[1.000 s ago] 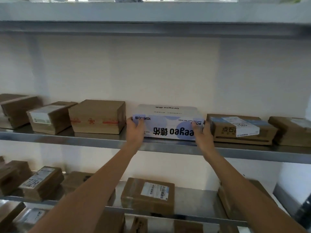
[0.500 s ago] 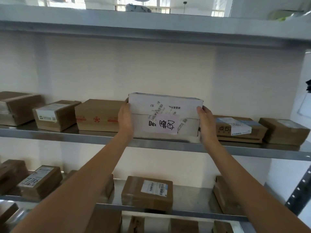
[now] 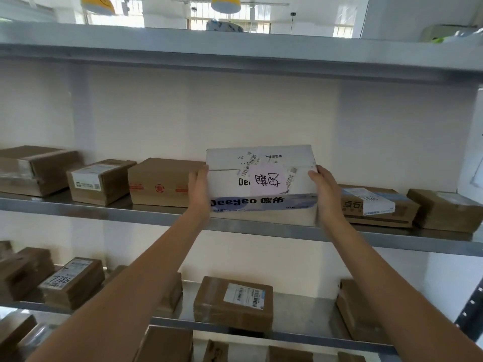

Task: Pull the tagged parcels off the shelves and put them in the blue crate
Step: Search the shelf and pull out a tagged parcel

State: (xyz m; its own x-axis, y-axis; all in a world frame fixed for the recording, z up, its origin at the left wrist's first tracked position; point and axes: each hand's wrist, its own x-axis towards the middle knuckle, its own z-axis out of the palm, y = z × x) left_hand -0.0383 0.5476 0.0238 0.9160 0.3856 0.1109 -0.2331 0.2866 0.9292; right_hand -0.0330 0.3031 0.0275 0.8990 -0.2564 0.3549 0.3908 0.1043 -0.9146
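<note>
Item: white parcel (image 3: 261, 178), gripped at both ends. The left hand (image 3: 200, 190) is clamped on its left end and the right hand (image 3: 325, 194) on its right end, fingers wrapped behind, thumbs at the front edges.

Change recorded: 1 second ago the parcel lay flat on the middle shelf (image 3: 156, 218) with its printed side to the front; it has since been tipped up and rolled toward the person, so that a pale handwritten tag (image 3: 266, 180) is now shown on the upturned face. Its lower edge appears to rest on, or just above, the shelf lip (contact cannot be told).

Meaning for the task: the tag is judged to mark this parcel as 1 to be pulled; it is not yet clear of the shelf, and the blue crate is not in view.

Neighbours of the parcel: a plain brown box (image 3: 159, 181) just to its left, behind the left hand; a brown box with a blue-and-white label (image 3: 376, 207) just to its right; further labelled boxes on the shelf below.
</note>
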